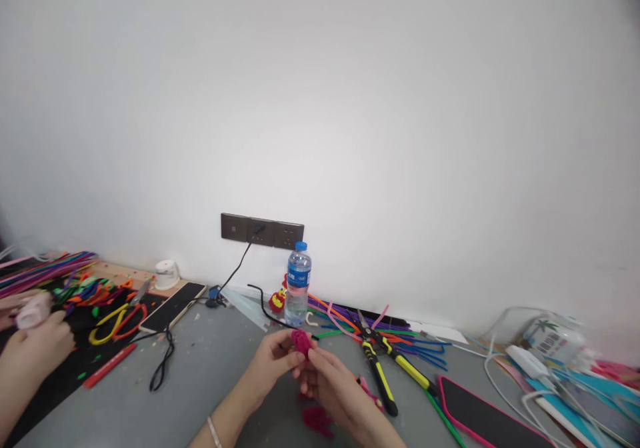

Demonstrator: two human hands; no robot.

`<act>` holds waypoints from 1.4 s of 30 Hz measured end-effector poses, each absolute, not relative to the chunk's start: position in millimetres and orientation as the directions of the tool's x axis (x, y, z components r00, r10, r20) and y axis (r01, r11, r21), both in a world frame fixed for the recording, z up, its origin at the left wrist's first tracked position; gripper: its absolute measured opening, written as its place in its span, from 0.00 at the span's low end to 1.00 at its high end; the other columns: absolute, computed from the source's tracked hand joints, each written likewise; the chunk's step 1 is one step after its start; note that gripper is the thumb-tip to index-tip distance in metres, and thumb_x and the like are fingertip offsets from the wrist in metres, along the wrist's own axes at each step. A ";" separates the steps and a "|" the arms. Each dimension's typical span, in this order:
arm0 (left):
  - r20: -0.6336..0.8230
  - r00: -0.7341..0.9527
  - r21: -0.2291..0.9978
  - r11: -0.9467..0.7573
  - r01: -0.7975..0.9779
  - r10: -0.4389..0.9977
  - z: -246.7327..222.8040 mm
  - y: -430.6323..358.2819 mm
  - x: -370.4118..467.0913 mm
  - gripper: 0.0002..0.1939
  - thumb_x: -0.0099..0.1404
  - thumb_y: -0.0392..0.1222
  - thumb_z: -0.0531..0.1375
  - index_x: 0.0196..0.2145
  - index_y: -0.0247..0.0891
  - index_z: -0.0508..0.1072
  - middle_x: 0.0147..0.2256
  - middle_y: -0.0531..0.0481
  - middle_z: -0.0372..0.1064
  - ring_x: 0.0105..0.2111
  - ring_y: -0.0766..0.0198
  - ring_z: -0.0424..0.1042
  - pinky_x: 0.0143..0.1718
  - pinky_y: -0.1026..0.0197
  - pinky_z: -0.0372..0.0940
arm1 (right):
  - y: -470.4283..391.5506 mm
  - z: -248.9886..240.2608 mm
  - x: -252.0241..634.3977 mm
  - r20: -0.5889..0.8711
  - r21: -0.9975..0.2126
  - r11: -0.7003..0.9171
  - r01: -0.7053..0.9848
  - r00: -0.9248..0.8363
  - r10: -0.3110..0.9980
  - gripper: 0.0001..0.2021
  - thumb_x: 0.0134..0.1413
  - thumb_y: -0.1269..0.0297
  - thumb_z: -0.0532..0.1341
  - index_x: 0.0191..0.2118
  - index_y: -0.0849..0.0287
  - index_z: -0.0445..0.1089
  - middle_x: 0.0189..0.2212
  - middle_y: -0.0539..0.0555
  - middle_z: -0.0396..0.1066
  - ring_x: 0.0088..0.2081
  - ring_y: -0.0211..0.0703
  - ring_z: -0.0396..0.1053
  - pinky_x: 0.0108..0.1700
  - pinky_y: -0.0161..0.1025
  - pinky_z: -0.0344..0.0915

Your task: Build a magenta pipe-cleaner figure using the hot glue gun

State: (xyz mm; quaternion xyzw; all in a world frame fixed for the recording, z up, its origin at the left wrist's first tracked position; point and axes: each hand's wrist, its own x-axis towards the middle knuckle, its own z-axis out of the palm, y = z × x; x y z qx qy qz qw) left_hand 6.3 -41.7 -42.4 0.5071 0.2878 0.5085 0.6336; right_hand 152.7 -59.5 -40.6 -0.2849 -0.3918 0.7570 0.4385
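Between my two hands is a small magenta coil of fuzzy pipe cleaner point(301, 343). My left hand point(274, 363) pinches it from the left with thumb and fingers. From the right, the thumb and fingers of my right hand point(330, 380) close on the same coil. Below them, on the grey table point(220, 375), lies another magenta fuzzy piece point(318, 421), partly hidden by my right hand. A black pipe cleaner point(265, 305) curves just behind my left hand.
A water bottle point(299, 285) stands behind my hands. Yellow-black pliers point(380, 361) and loose pipe cleaners point(415, 343) lie right, near a pink-edged phone point(490, 415). Leftward are another phone point(175, 307), scissors point(123, 318), a red pen point(110, 365) and another person's hands point(43, 345).
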 end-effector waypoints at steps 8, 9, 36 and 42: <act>0.177 0.341 0.913 -0.024 -0.408 0.923 -46.9 -40.3 8.2 0.20 0.51 0.50 0.70 0.38 0.36 0.76 0.26 0.52 0.72 0.16 0.73 0.62 0.18 0.68 0.63 | -59.2 -41.1 150.2 -0.121 -0.804 -0.373 -0.464 -0.487 0.865 0.22 0.42 0.45 0.69 0.29 0.63 0.71 0.24 0.51 0.71 0.22 0.33 0.64 0.26 0.31 0.54; 0.181 0.343 0.903 -0.017 -0.429 0.922 -46.7 -40.8 8.5 0.20 0.51 0.50 0.70 0.38 0.37 0.74 0.25 0.53 0.71 0.16 0.72 0.62 0.18 0.67 0.64 | -59.3 -40.9 150.2 -0.124 -0.796 -0.383 -0.469 -0.494 0.861 0.22 0.43 0.45 0.69 0.29 0.63 0.72 0.24 0.51 0.71 0.22 0.32 0.64 0.26 0.31 0.54; 0.251 0.088 0.932 -0.216 -0.290 0.964 -51.0 -39.4 7.5 0.14 0.51 0.43 0.70 0.36 0.37 0.77 0.35 0.47 0.78 0.37 0.56 0.75 0.40 0.61 0.68 | -50.2 -30.5 172.5 0.337 -0.938 0.343 0.055 -0.093 0.937 0.15 0.51 0.57 0.64 0.43 0.58 0.68 0.35 0.56 0.72 0.31 0.45 0.69 0.30 0.39 0.64; 0.260 0.040 0.944 -0.245 -0.223 0.965 -50.6 -36.1 7.3 0.11 0.51 0.45 0.69 0.32 0.39 0.77 0.32 0.48 0.77 0.36 0.53 0.75 0.38 0.58 0.69 | -73.5 -3.0 162.5 0.632 -0.748 0.578 0.325 0.083 0.771 0.06 0.57 0.66 0.56 0.39 0.55 0.69 0.35 0.57 0.72 0.37 0.50 0.69 0.39 0.45 0.66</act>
